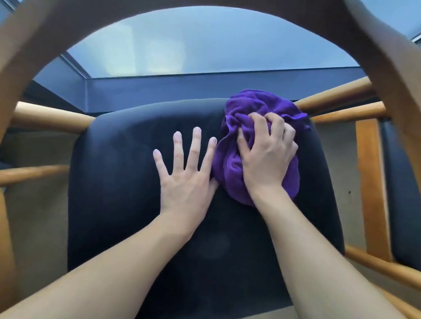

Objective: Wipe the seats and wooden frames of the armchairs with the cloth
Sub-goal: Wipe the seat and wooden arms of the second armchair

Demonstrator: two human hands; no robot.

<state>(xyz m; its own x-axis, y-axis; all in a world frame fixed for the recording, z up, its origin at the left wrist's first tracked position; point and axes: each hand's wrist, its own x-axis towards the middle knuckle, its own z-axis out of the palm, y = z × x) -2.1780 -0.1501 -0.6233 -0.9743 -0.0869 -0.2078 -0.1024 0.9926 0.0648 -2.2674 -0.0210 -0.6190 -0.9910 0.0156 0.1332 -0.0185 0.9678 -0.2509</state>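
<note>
The right hand [266,157] clutches the purple cloth [259,144] bunched at the seat's [126,188] two o'clock corner, the left hand [184,182] splayed flat beside it, so seat-wiping seems underway, probably sweeping toward nine o'clock next.

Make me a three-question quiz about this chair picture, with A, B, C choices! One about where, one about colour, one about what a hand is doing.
1. Where is the cloth?
A. on the floor
B. on the far right part of the seat
C. hanging on the frame

2. What colour is the cloth?
A. purple
B. yellow
C. white

3. What is the left hand doing?
A. gripping the cloth
B. lying flat, fingers spread
C. making a fist

Answers: 1 B, it lies bunched on the dark seat. 2 A, it is plainly purple. 3 B, only the right hand grips the cloth.
</note>
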